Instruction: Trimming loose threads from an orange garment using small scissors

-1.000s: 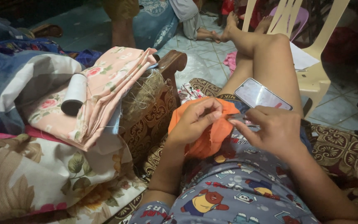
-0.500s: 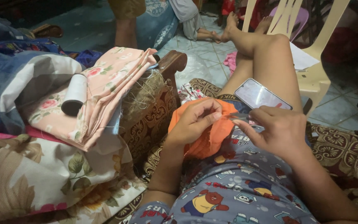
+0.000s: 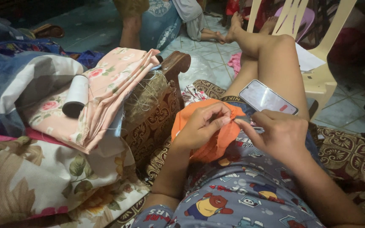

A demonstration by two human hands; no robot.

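An orange piece of cloth (image 3: 216,143) lies bunched on my lap. My left hand (image 3: 201,126) pinches its upper edge between thumb and fingers. My right hand (image 3: 281,135) meets it from the right, fingertips closed on the same edge of the cloth; a needle or thread there is too small to tell. A phone (image 3: 267,98) with a pale lit screen rests on my thigh just behind my right hand.
A white thread spool (image 3: 76,95) lies on folded pink floral fabric (image 3: 110,88) over the carved wooden armrest (image 3: 176,63) at my left. Floral bedding (image 3: 34,177) fills the lower left. A cream plastic chair (image 3: 317,71) stands at the right; another person sits on the tiled floor behind.
My right hand has shifted slightly left, closer to my left fingertips on the cloth edge. Everything else stays put.
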